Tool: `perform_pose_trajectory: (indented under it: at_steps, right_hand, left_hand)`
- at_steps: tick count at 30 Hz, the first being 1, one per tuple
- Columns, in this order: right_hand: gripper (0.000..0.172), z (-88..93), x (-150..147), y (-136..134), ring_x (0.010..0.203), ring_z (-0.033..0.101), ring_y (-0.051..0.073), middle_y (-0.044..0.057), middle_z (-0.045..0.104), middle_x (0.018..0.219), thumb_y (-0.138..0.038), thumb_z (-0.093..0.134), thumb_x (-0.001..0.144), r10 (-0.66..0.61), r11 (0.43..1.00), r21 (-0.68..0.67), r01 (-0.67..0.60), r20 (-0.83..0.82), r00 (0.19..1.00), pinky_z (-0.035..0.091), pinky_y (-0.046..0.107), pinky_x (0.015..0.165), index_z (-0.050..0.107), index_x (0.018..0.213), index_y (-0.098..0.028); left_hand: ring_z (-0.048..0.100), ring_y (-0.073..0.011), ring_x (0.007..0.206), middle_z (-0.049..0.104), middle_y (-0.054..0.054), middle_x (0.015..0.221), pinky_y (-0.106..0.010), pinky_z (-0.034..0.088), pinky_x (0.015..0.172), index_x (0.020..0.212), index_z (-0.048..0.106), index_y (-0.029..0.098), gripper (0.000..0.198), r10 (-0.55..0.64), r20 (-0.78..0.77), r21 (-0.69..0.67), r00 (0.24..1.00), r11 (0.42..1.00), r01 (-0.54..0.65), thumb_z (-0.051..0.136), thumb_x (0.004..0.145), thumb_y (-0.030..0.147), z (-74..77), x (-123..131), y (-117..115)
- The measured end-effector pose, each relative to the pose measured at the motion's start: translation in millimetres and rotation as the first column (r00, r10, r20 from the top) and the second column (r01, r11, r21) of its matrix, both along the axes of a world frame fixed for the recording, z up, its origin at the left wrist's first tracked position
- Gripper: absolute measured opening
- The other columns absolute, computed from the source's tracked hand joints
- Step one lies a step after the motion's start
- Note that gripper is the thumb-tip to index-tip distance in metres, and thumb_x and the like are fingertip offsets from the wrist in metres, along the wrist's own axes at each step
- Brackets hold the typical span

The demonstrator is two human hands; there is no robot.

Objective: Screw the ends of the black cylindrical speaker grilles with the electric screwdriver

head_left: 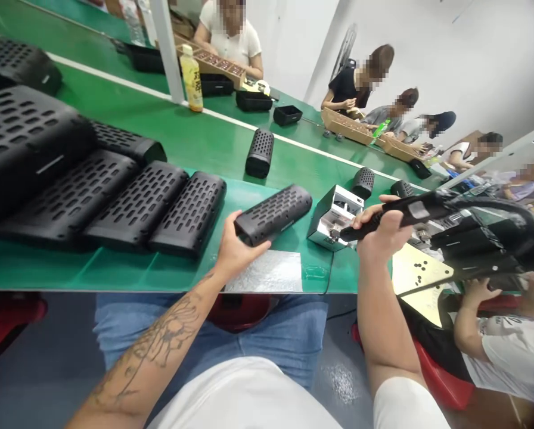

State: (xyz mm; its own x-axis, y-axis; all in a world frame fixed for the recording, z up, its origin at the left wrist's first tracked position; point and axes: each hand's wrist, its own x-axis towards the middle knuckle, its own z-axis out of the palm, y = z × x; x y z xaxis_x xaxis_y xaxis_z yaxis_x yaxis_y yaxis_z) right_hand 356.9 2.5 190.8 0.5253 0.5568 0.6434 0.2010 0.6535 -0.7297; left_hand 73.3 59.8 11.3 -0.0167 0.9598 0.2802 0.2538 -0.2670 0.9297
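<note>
My left hand grips the near left end of a black casing with slotted holes, tilted over the green table. A flat silvery sheet lies on the table just below it. My right hand is wrapped round a black electric screwdriver, held nearly level with its cable running off to the right. The screwdriver's tip end points left into the front of a small white and silver box, apparently a screw feeder. Whether a screw sits on the tip is too small to tell.
Several similar black casings lie in a row at left, a larger-looking one nearest. Another casing stands beyond mine. A yellow sheet with black dots and a co-worker's hand are at right. A bottle stands by a post.
</note>
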Motion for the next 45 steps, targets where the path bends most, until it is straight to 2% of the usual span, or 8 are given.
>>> perform_pose_trajectory:
  at_steps: [7, 11, 19, 24, 28, 36, 39, 45]
  right_hand:
    - [0.061, -59.1, 63, 43, 0.039, 0.052, 0.019, -0.009, 0.06, 0.057, -0.085, 0.093, 0.083, -0.06, 0.993, -0.098, 0.061, 0.016, 0.998, 0.048, 0.036, 0.042, 0.066, 0.096, -0.031]
    - [0.045, -71.9, 60, 35, 0.042, 0.054, 0.018, -0.008, 0.061, 0.059, -0.065, 0.096, 0.09, 0.047, 0.991, -0.126, -0.048, -0.005, 0.999, 0.051, 0.035, 0.045, 0.068, 0.097, -0.031]
    - [0.037, -65.1, 61, 4, 0.051, 0.066, 0.018, -0.004, 0.071, 0.072, -0.058, 0.094, 0.096, 0.18, 0.968, -0.156, -0.197, -0.117, 0.977, 0.061, 0.035, 0.052, 0.081, 0.113, -0.028]
    - [0.035, -51.1, 44, 0, 0.058, 0.069, 0.017, -0.003, 0.072, 0.078, -0.054, 0.092, 0.098, 0.185, 0.98, -0.057, -0.191, -0.101, 0.978, 0.068, 0.038, 0.06, 0.082, 0.121, -0.028]
    - [0.035, -37.7, 29, -15, 0.058, 0.067, 0.018, -0.003, 0.073, 0.078, -0.054, 0.091, 0.098, 0.165, 0.986, 0.023, -0.164, -0.078, 0.983, 0.066, 0.038, 0.061, 0.082, 0.122, -0.03]
    - [0.051, -6.9, 17, -85, 0.041, 0.049, 0.013, -0.008, 0.06, 0.064, -0.076, 0.082, 0.103, 0.26, 0.966, 0.03, -0.259, -0.044, 0.965, 0.052, 0.03, 0.046, 0.086, 0.126, -0.031]
    - [0.058, -6.6, 9, -99, 0.041, 0.049, 0.013, -0.008, 0.062, 0.064, -0.084, 0.081, 0.1, 0.292, 0.956, 0.019, -0.291, -0.012, 0.956, 0.051, 0.031, 0.047, 0.086, 0.121, -0.03]
    - [0.051, -17.7, -14, -97, 0.04, 0.051, 0.015, -0.009, 0.063, 0.063, -0.084, 0.082, 0.099, 0.331, 0.944, 0.004, -0.331, -0.023, 0.943, 0.053, 0.031, 0.046, 0.08, 0.112, -0.034]
  left_hand:
    - [0.059, -0.0427, 0.166, 0.054, -0.025, 0.173, -0.054, 0.048, 0.143, 0.176, 0.038, 0.021, 0.12, 0.18, 0.063, -0.091, 0.982, 0.98, -0.174, 0.109, 0.08, 0.032, 37.4, 185, 164]
    - [0.051, -0.0449, 0.173, 0.05, -0.03, 0.177, -0.056, 0.043, 0.145, 0.18, 0.036, 0.018, 0.114, 0.152, -0.121, -0.104, 0.981, 0.981, -0.165, 0.103, 0.089, 0.03, 34.1, 241, 223]
    - [0.019, -0.0482, 0.19, 0.033, -0.032, 0.194, -0.068, 0.014, 0.154, 0.179, 0.049, 0.016, 0.1, 0.199, -0.306, 0.122, 0.931, 0.978, -0.169, 0.096, 0.095, 0.044, 23.1, 194, 253]
    - [0.052, -0.0495, 0.172, 0.05, -0.033, 0.176, -0.066, 0.044, 0.141, 0.179, 0.043, 0.017, 0.11, 0.373, -0.262, -0.225, 0.89, 0.873, -0.433, 0.1, 0.087, 0.032, 60.1, 150, 277]
    - [0.062, -0.0397, 0.162, 0.056, -0.025, 0.168, -0.051, 0.05, 0.14, 0.176, 0.046, 0.018, 0.101, 0.361, -0.205, -0.229, 0.91, 0.886, -0.403, 0.098, 0.09, 0.029, 79.5, 127, 225]
    - [0.072, -0.0411, 0.151, 0.068, -0.012, 0.162, -0.059, 0.06, 0.135, 0.17, 0.064, 0.032, 0.096, -0.034, -0.192, 0.033, 0.981, 0.999, 0.041, 0.102, 0.083, 0.049, 44.7, -19, -37]
    - [0.074, -0.0414, 0.15, 0.07, -0.014, 0.161, -0.062, 0.061, 0.134, 0.167, 0.065, 0.031, 0.088, -0.252, -0.279, 0.085, 0.927, 0.955, 0.285, 0.099, 0.088, 0.053, 24.1, -67, -61]
    - [0.072, -0.0417, 0.154, 0.068, -0.015, 0.165, -0.067, 0.062, 0.133, 0.171, 0.058, 0.035, 0.092, -0.46, -0.378, 0.189, 0.803, 0.811, 0.554, 0.099, 0.089, 0.042, 2.9, -95, -28]
